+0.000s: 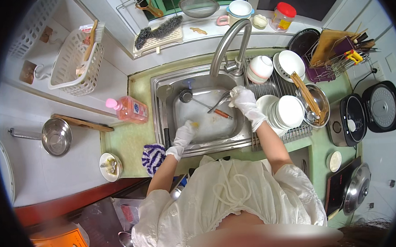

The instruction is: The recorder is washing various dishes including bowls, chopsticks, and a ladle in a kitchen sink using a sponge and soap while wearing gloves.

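Observation:
My right hand [243, 99], in a white glove, grips several metal spoons [222, 100] over the right side of the stainless steel sink [206, 150]. My left hand [186, 133], gloved too, hangs over the sink's near left part. A small yellow patch [195, 124] shows at its fingertips; whether it is held cannot be made out. Across the basin lies a ladle [185, 96] with a reddish-brown handle end [222, 113], passing beneath the spoons. A turner [164, 91] with a black handle rests along the sink's left side, near my left wrist.
The curved faucet [228, 38] arches over the basin. Right of it, a drying rack [276, 80] bears stacked bowls [260, 68] and plates [289, 112], beside a steel bowl with chopsticks [307, 94]. Leftward are a pink soap bottle [131, 110], a striped cloth [154, 159] and a food bowl [111, 166].

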Motion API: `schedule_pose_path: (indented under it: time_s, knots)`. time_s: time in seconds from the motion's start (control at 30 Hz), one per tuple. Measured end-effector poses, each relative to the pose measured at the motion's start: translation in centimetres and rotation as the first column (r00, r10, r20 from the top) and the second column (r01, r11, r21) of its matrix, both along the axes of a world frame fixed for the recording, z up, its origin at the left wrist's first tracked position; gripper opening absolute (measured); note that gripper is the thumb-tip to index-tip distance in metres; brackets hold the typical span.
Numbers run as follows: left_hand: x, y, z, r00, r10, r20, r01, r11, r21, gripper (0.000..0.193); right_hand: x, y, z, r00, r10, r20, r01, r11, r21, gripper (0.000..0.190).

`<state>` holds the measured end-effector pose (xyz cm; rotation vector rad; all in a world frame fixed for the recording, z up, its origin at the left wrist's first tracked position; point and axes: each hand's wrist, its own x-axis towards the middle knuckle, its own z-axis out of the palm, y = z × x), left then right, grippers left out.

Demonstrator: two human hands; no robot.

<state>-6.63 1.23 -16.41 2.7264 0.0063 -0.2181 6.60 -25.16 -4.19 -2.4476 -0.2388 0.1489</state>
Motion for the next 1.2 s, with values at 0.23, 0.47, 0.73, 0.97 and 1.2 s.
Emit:
schedule_pose_path:
  time_s: [0.23,0.47,0.73,0.97,1.2]
  knots:
    - [5.4,-3.7,8.7,0.985,0.170,-0.006,-0.158,0.900,-0.405,0.040,-0.8,2.3,-3.1,0.958,0.282,-0.059,-0.288,0.945,-0.155,0.019]
    - [8.8,-5.6,7.5,0.947,0.280,-0.157,-0.318,0.747,-0.584,0.028,-2.9,4.1,-2.0,0.987,0.095,-0.130,-0.047,0.943,0.330,0.038]
    - [5.9,-8.6,6.3,0.896,0.147,-0.420,-0.297,-0.504,-0.811,0.019,-8.5,5.5,-2.9,0.919,0.071,-0.388,0.108,0.901,0.420,0.044]
    - [7.8,-6.6,5.2,0.887,0.397,-0.237,-0.366,0.290,-0.884,0.030,-8.0,4.9,-7.3,0.947,-0.023,-0.319,0.119,0.951,0.285,0.026]
    - [7.0,-1.1,1.7,0.973,0.220,-0.077,-0.200,0.619,-0.759,0.024,-8.5,4.8,-2.0,0.981,0.186,-0.064,-0.193,0.970,-0.148,0.028]
